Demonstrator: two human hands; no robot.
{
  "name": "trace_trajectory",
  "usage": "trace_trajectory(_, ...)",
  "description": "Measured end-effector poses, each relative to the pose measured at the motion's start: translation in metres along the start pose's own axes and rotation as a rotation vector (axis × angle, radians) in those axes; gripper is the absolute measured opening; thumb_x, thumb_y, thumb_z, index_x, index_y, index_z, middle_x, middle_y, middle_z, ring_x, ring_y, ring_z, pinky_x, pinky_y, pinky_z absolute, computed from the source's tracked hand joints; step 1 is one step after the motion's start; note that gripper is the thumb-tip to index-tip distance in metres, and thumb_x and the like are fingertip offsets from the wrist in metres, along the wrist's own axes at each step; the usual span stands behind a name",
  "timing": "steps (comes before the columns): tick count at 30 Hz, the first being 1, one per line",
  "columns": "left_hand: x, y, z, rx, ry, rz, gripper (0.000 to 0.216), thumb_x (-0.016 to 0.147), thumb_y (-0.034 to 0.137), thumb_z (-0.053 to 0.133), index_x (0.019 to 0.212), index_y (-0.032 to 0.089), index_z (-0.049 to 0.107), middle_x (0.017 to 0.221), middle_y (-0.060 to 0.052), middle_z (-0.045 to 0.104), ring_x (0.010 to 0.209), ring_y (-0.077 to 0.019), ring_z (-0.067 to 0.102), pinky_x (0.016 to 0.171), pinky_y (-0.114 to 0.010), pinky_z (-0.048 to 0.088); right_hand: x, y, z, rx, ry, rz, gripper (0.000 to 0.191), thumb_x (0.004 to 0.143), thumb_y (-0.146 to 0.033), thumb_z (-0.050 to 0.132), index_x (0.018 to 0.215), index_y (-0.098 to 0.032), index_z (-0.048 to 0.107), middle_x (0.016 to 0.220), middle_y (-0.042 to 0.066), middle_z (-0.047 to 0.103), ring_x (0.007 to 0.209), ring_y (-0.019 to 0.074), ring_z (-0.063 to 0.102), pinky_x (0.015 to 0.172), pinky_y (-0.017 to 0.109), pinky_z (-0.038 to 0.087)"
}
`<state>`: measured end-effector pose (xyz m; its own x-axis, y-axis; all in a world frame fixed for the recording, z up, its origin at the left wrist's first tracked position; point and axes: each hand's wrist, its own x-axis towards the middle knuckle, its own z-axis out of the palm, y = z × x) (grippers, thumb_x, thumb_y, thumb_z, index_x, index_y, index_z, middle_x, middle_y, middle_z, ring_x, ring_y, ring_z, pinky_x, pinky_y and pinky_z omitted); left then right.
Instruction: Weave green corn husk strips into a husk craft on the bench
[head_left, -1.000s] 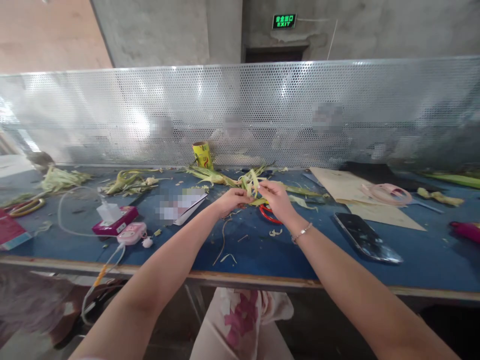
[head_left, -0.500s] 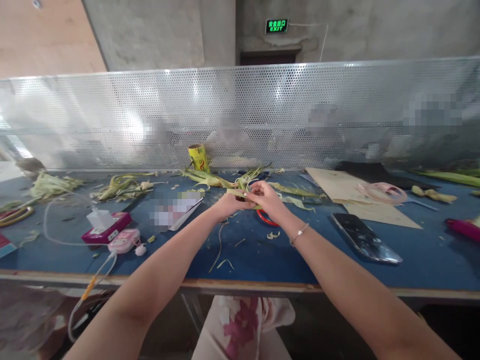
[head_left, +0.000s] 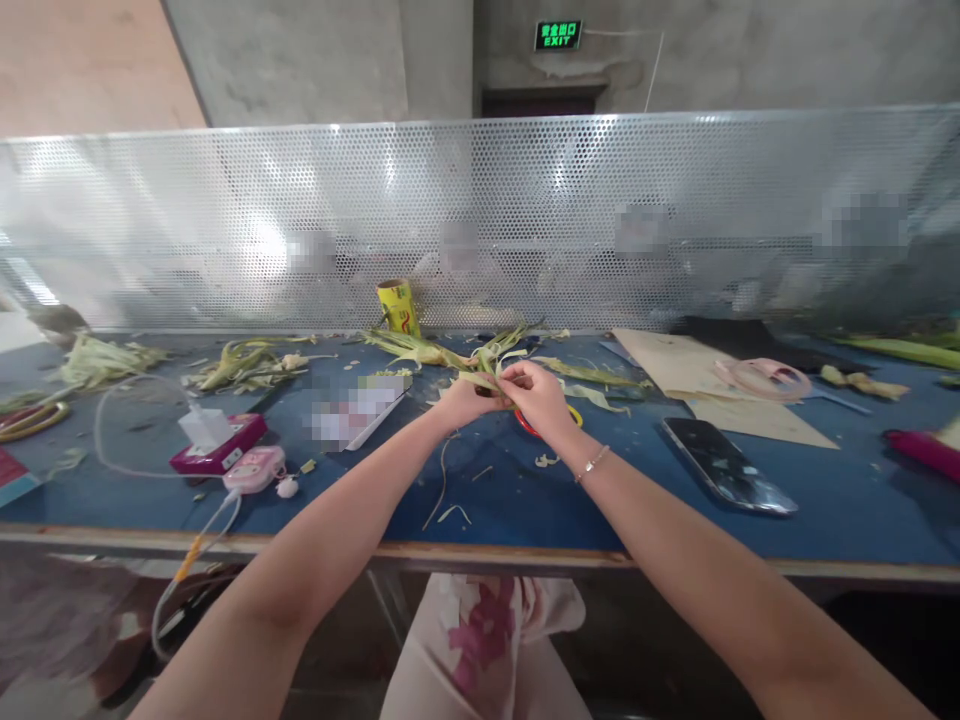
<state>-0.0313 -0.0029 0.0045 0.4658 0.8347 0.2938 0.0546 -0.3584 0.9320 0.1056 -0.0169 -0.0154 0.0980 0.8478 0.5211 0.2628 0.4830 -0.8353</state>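
Observation:
Over the middle of the blue table, my left hand [head_left: 466, 402] and my right hand [head_left: 537, 394] meet, their fingers closed on a pale green strip of corn husk [head_left: 480, 380]. The fingertips of both hands nearly touch, and part of the strip is hidden between them. Just beyond, a loose bunch of husk leaves [head_left: 427, 352] spreads across the table. Under my right hand a red ring [head_left: 527, 426] and a bit of a yellow ring [head_left: 576, 416] show, mostly covered.
A phone [head_left: 724, 465] lies right, near brown paper sheets [head_left: 757, 420] and a pink tape roll [head_left: 765, 380]. Left are a charger [head_left: 204, 430] on a magenta box [head_left: 247, 440], and husk piles [head_left: 247, 368]. A yellow can [head_left: 397, 307] stands before the perforated metal screen [head_left: 525, 220].
The view has tilted slightly down. Both hands stay together on the husk strip, with small finger shifts. A piece of the yellow ring now shows beside my right wrist.

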Motion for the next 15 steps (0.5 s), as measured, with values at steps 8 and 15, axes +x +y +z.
trace_trajectory(8,-0.0025,-0.003,0.0024,-0.197,0.013,-0.171,0.028,0.058,0.029,0.078,0.073,0.011,0.062,0.067,0.0,0.057,0.061,-0.0079,0.051,0.059,-0.023,0.038,-0.002,-0.001,-0.0006,-0.068,0.123,-0.048,0.007,0.069,-0.027,0.06,0.07,-0.021,0.055,0.073,0.004,0.063,0.068,0.0198,0.059,0.068,0.035,0.046)
trace_trajectory(15,0.002,-0.0047,0.0098,-0.307,0.184,-0.256,0.03,0.073,0.039,0.068,0.065,0.013,0.056,0.055,0.003,0.05,0.048,-0.0053,0.044,0.055,-0.023,0.041,-0.0034,-0.0026,0.0012,-0.041,0.15,-0.086,0.012,0.07,-0.029,0.059,0.07,-0.022,0.049,0.073,0.002,0.057,0.068,0.0172,0.056,0.069,0.034,0.046)
